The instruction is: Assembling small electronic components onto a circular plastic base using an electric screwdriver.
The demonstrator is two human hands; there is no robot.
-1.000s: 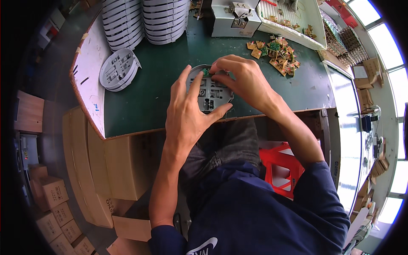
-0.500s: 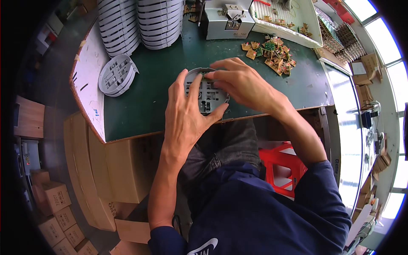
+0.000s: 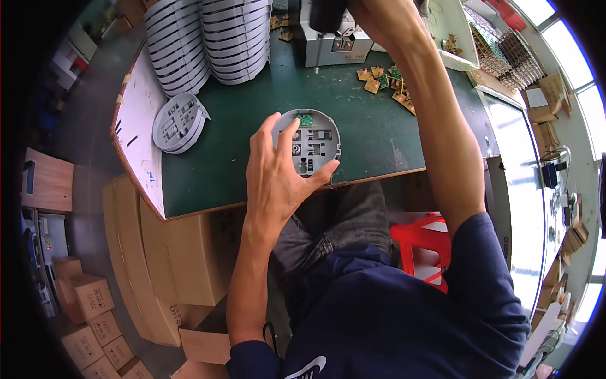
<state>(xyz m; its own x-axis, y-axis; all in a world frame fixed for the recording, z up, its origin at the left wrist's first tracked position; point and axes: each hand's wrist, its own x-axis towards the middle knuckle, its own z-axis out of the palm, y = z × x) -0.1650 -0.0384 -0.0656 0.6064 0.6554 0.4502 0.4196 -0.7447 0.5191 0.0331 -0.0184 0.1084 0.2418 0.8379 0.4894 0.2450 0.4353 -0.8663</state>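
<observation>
My left hand (image 3: 276,155) is closed round the left and lower edge of a round grey plastic housing (image 3: 327,165), which lies face up near the table's front edge. Inside its far rim sits a small green circuit board (image 3: 305,120), with a fingertip of that hand at its left side. Reaching up to the top of the picture, my right hand (image 3: 385,22) grips an electric screwdriver (image 3: 328,14) with a dark body. Its thin bit points down in front of a light grey box-shaped screw feeder (image 3: 341,52). The fingers are partly cut off by the frame.
Tall stacks of grey housings (image 3: 235,44) stand at the far left, with a few more housings (image 3: 180,123) below them. Small circuit boards (image 3: 372,83) lie loose beyond my right forearm. A white tray (image 3: 464,62) stands at the far right. A red stool (image 3: 410,240) is below the table.
My right hand has left the housing and moved up to the screwdriver by the feeder. The green board is now uncovered. My left hand stays on the housing.
</observation>
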